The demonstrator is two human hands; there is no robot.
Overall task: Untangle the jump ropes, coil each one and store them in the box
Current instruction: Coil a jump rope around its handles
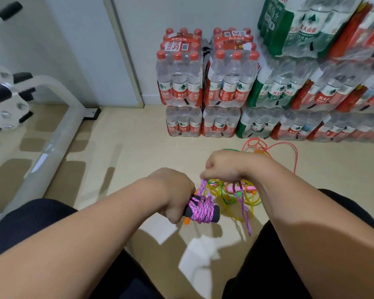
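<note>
Left hand (pixel 173 192) grips the purple rope (pixel 202 210) wound on its handles. Right hand (pixel 221 167) pinches its loose strand above tangled ropes (pixel 233 188) on the floor (pixel 138 158). Bottle packs (pixel 229 83) stand behind, a metal frame (pixel 52 137) to the left.

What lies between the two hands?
In the head view, strands of purple rope span the gap, from the right hand down to the coil wound on the black handle held by the left hand.
</note>
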